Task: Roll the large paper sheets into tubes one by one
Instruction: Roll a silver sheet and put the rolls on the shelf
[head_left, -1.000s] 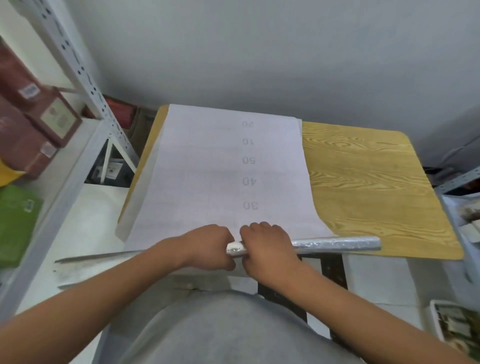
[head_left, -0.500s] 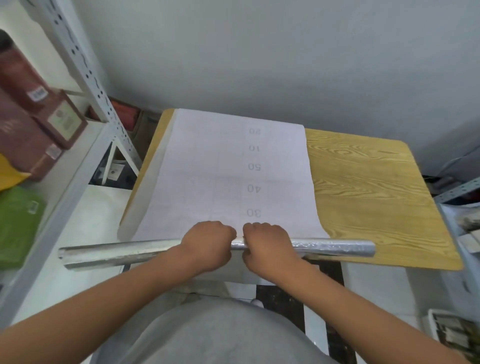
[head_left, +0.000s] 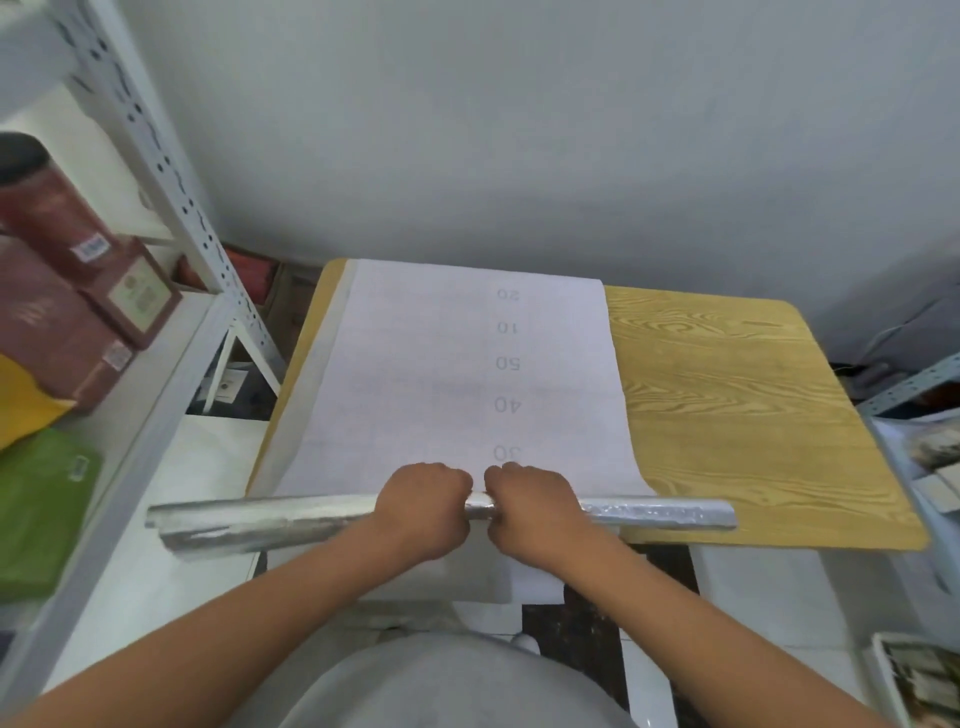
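Both hands sit side by side at the middle of the silver tube (head_left: 291, 519), knuckles up. The left hand (head_left: 423, 512) has its fingers curled over the roll, gripping it; the right hand (head_left: 535, 512) does the same, just beside it, almost touching. The tube lies across the near edge of the wooden table (head_left: 737, 415), its left end sticking out well past the table's side, its right end resting on the wood. Ahead of the hands, the white sheet (head_left: 415, 374) lies flat on the table, printed with 30, 40, 50, 10, 20. A metal shelf (head_left: 171, 171) with red boxes (head_left: 57, 332) stands at left.
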